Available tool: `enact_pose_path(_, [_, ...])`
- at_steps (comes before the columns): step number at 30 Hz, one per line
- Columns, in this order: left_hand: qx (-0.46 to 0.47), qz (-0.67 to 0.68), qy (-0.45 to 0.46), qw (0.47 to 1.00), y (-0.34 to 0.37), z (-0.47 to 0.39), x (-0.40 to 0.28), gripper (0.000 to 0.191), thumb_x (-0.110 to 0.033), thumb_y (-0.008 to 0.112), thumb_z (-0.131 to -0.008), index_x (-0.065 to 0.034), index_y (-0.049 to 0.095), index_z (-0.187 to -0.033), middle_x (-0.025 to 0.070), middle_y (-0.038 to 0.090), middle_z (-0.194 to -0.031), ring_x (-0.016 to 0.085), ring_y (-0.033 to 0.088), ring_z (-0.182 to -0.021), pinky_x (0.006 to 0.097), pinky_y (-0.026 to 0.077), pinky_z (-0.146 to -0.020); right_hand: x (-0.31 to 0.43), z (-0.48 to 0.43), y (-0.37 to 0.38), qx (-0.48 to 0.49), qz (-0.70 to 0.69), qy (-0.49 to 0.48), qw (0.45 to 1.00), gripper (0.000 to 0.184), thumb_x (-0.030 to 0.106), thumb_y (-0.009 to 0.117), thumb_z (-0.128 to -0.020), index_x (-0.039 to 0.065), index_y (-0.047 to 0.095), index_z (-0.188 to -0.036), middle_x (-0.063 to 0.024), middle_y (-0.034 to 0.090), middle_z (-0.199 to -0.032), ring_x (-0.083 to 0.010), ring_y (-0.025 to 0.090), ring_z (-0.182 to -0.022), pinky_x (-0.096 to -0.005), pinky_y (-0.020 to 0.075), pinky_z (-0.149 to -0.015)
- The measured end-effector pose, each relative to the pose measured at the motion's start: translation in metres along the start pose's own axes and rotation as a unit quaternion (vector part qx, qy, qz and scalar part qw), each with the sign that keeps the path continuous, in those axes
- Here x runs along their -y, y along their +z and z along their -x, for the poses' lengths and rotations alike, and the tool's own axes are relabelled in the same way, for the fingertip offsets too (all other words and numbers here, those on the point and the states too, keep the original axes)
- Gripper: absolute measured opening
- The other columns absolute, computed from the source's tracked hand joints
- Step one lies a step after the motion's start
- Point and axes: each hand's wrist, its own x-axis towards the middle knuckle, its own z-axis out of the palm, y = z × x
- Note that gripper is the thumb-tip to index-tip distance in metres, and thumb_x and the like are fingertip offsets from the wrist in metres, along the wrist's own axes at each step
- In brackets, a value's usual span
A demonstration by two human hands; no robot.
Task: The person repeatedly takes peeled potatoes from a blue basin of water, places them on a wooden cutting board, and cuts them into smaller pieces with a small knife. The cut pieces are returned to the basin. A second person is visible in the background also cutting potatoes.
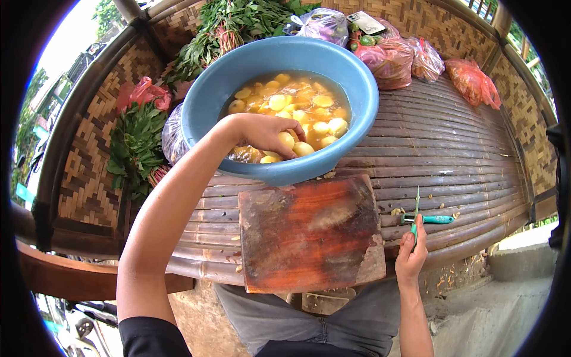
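Observation:
My left hand (267, 134) reaches over the near rim of a blue plastic basin (285, 168). Its fingers curl around a peeled potato (286, 140), and another peeled potato (303, 148) sits against them. More peeled, pale yellow potatoes (323, 101) lie in the cloudy brownish water. On the right, my right hand (411, 254) holds a knife (417, 203) by its green handle, blade pointing away from me. A teal-handled peeler (437, 219) rests just beyond that hand. Before me lies a worn wooden cutting board (310, 232), wet and bare on top.
The bamboo-slat platform (446, 147) carries small peel scraps. Leafy green bundles (138, 147) lie left of the basin, with more leaves (241, 26) behind it. Filled plastic bags (388, 62) and a phone (366, 22) stand at the back. Woven bamboo walls (93, 165) enclose the platform.

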Motion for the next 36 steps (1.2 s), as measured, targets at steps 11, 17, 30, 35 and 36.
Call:
enact_pose_path(11, [-0.017, -0.167, -0.016, 0.986, 0.011, -0.014, 0.001, 0.073, -0.052, 0.077, -0.092, -0.0086, 0.062, -0.148, 0.0172, 0.069, -0.142, 0.034, 0.066, -0.13, 0.0434, 0.048, -0.112, 0.006, -0.005, 0.006, -0.02, 0.028, -0.034, 0.999, 0.046, 0.005, 0.05, -0.113, 0.0, 0.052, -0.158, -0.0123, 0.066, -0.154, -0.014, 0.061, -0.072, -0.0307, 0.0554, -0.068])
enact_pose_path(17, [-0.09, 0.056, -0.056, 0.993, -0.002, 0.031, -0.024, 0.064, -0.06, 0.075, -0.097, -0.0019, 0.073, -0.122, 0.0126, 0.079, -0.107, 0.021, 0.077, -0.088, 0.0358, 0.059, -0.085, 0.011, -0.007, 0.005, -0.009, 0.042, -0.03, 0.999, 0.047, 0.005, 0.051, -0.112, 0.001, 0.051, -0.159, -0.0122, 0.067, -0.153, -0.0144, 0.061, -0.073, -0.0313, 0.0557, -0.069])
enact_pose_path(30, [-0.18, 0.171, 0.086, 0.965, 0.082, 0.101, -0.109, 0.044, -0.046, 0.081, -0.099, -0.0022, 0.077, -0.102, 0.004, 0.074, -0.079, 0.009, 0.07, -0.069, 0.0276, 0.055, -0.06, 0.017, -0.01, 0.005, -0.019, 0.06, -0.054, 0.997, 0.047, 0.007, 0.051, -0.113, 0.005, 0.052, -0.16, -0.0128, 0.067, -0.152, -0.0173, 0.065, -0.08, -0.0317, 0.0571, -0.076])
enact_pose_path(35, [-0.333, -0.111, 0.054, 0.935, 0.172, 0.047, -0.096, 0.054, -0.058, 0.079, -0.091, -0.0045, 0.074, -0.094, 0.0177, 0.076, -0.077, 0.038, 0.076, -0.073, 0.0491, 0.061, -0.066, 0.017, -0.009, 0.005, -0.023, 0.044, -0.03, 0.998, 0.046, 0.005, 0.054, -0.111, 0.004, 0.056, -0.157, -0.0161, 0.07, -0.148, -0.0246, 0.075, -0.098, -0.0341, 0.0592, -0.087])
enact_pose_path(36, [-0.343, -0.131, 0.044, 0.929, 0.181, 0.035, -0.09, 0.051, -0.056, 0.08, -0.091, -0.0063, 0.072, -0.098, 0.0149, 0.075, -0.074, 0.036, 0.076, -0.071, 0.049, 0.061, -0.065, 0.017, -0.008, 0.005, -0.017, 0.032, -0.012, 0.999, 0.046, 0.004, 0.054, -0.111, 0.003, 0.057, -0.156, -0.0162, 0.069, -0.149, -0.0259, 0.076, -0.105, -0.0344, 0.0589, -0.09])
